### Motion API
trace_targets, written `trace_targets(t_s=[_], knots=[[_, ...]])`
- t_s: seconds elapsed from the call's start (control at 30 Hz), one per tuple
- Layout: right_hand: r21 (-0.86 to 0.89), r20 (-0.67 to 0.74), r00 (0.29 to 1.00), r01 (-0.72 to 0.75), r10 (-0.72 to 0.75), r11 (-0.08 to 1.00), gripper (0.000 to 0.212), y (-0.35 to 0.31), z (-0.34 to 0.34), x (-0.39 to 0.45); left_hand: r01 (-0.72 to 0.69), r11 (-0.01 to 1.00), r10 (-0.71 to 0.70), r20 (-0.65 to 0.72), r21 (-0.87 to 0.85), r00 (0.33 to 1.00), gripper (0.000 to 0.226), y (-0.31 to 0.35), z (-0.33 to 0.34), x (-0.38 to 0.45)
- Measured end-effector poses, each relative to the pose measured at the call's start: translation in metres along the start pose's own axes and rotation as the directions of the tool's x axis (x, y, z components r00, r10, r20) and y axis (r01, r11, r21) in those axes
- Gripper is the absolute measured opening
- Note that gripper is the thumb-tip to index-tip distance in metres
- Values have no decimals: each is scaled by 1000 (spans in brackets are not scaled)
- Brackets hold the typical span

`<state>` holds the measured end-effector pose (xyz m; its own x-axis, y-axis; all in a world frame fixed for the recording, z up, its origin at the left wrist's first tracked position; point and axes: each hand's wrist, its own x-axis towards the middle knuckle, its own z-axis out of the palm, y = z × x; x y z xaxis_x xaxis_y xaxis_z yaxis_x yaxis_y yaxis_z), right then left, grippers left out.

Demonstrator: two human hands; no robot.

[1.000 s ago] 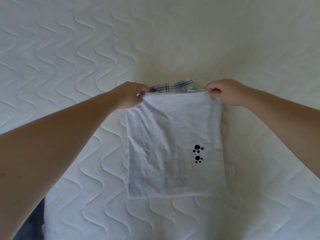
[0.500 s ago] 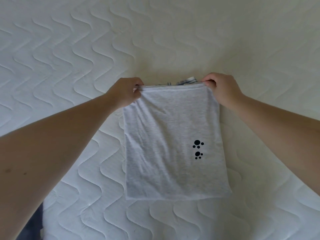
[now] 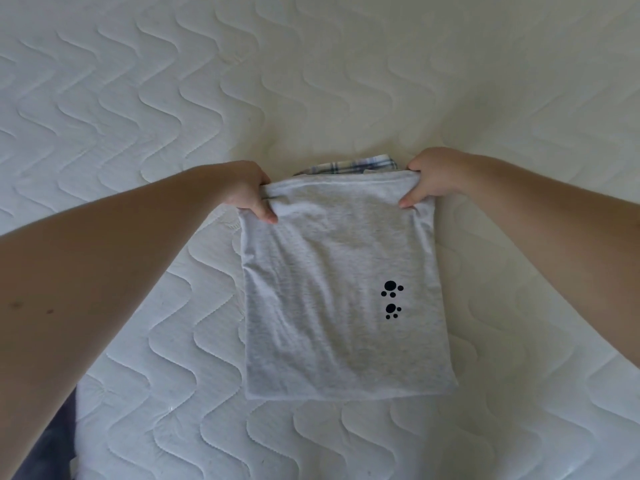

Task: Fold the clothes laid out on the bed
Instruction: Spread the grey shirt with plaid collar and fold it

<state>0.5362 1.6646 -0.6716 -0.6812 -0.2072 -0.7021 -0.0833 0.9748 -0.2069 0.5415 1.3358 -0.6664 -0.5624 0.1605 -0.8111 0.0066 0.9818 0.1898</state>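
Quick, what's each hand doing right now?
Left hand: grips the far left corner of the grey garment.
Right hand: grips the garment's far right corner.

The bed [image 3: 311, 81] fills the view, covered in a white quilted pad stitched in wavy lines. On it, near the middle, lies a folded grey shirt [image 3: 332, 292] with two black paw prints [image 3: 392, 299] toward its right side. A plaid cloth [image 3: 353, 167] lies on the bed at the shirt's far edge, only a strip showing.
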Motion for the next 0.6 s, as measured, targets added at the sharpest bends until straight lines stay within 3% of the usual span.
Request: trace_targets(t_s=[0.2,0.3,0.47,0.6], knots=[[52,-67,994,95,-91,994,34,-1,5,-20,-72,994,72,-10,-84,997,34,1,-6,-24],[116,-156,980,139,-120,983,36,-2,-4,-44,-115,990,110,-70,-78,991,25,4,-21,-53],[121,-332,925,236,-185,964,21,-10,-67,-99,-142,988,122,-285,-52,951,21,15,-75,-118],[96,-503,843,277,-193,956,23,-26,-127,-147,-198,980,157,-529,-22,834,16,22,-118,-180]])
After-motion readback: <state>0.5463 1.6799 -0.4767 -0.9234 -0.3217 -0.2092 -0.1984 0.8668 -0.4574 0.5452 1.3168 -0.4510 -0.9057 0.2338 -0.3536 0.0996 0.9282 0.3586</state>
